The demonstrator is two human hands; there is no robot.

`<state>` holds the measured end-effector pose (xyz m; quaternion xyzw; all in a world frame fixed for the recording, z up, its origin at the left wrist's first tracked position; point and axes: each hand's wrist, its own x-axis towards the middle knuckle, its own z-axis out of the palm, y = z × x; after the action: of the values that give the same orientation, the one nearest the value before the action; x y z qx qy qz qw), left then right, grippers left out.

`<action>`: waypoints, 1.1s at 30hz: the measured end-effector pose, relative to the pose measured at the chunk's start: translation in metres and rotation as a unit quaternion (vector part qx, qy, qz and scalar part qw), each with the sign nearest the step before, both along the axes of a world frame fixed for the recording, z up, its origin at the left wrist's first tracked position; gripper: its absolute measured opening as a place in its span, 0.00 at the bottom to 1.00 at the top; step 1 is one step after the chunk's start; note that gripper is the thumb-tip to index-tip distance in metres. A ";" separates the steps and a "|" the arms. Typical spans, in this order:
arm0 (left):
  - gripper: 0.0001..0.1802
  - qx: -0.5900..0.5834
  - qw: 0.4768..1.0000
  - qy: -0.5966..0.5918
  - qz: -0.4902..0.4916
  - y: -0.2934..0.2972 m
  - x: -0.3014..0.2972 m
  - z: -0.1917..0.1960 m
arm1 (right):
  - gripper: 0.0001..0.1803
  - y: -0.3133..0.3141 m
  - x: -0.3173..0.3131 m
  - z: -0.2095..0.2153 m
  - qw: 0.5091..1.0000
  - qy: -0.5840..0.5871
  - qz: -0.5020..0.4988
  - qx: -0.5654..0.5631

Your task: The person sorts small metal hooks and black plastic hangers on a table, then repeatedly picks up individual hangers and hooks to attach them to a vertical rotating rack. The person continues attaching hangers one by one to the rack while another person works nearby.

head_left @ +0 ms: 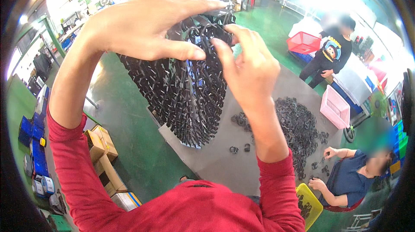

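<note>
Left hand (147,27) is splayed over the top of a tall black clip bundle (181,93), right hand (253,59) curled just as close, can't tell if gripping, bundle's length running down toward the bench (212,167).

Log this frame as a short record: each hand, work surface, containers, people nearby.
Left hand: arched open over the top of a dense cluster of black hooked pieces
Right hand: at the cluster's top, grip unclear
Surface: flat grey table, bearing a loose pile of small black curved pieces
Containers: yellow, pink and red plastic baskets
People: person in dark blue shirt; person in black
</note>
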<state>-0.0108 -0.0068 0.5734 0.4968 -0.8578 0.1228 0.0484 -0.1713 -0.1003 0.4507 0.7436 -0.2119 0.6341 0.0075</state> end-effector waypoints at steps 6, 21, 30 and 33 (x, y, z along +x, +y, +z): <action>0.29 -0.087 0.996 -0.010 0.018 -0.012 -0.021 -0.010 | 0.06 -0.001 0.015 -0.001 0.996 0.002 -0.084 -0.006; 0.25 -0.144 0.990 -0.004 0.001 -0.017 -0.018 -0.014 | 0.08 -0.031 -0.028 -0.005 0.855 -0.109 0.379 0.338; 0.28 -0.135 0.991 0.007 -0.015 0.007 -0.023 -0.020 | 0.11 -0.118 -0.128 -0.060 0.933 -0.049 0.140 0.328; 0.31 -0.062 0.998 0.010 0.002 -0.004 0.005 -0.009 | 0.13 -0.155 -0.151 -0.107 0.951 0.020 0.055 0.304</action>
<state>-0.0058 -0.0104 0.5647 0.4962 -0.8467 0.1708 0.0878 -0.3220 -0.2551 0.3441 0.7340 -0.3526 0.5241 -0.2495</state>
